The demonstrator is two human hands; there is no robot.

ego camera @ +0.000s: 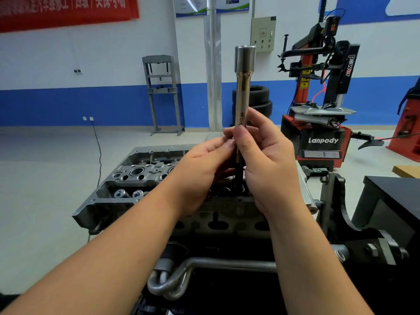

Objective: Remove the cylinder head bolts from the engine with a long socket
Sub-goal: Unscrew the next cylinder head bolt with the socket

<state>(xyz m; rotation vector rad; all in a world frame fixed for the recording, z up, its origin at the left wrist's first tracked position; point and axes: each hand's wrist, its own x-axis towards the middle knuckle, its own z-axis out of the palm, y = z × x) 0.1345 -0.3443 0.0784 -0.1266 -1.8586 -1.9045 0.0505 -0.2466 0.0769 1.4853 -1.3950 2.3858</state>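
Note:
A long silver socket (pixel 242 83) stands upright above the engine, its wide end on top. My right hand (pixel 266 160) grips its lower part with thumb and fingers. My left hand (pixel 202 169) pinches the same lower part from the left. A dark bolt shank (pixel 238 176) hangs out of the socket's bottom between my palms, over the grey cylinder head (pixel 141 176). Valve springs (pixel 122 193) show in the head's open top. My hands hide the bolt's lower end and part of the head.
The engine sits on a black stand (pixel 354 237) with a bent steel handle (pixel 181 276) in front. A dark table (pixel 395 196) stands at the right. Behind are a red tyre changer (pixel 322 123), stacked tyres (pixel 259 101) and a grey press frame (pixel 163 94).

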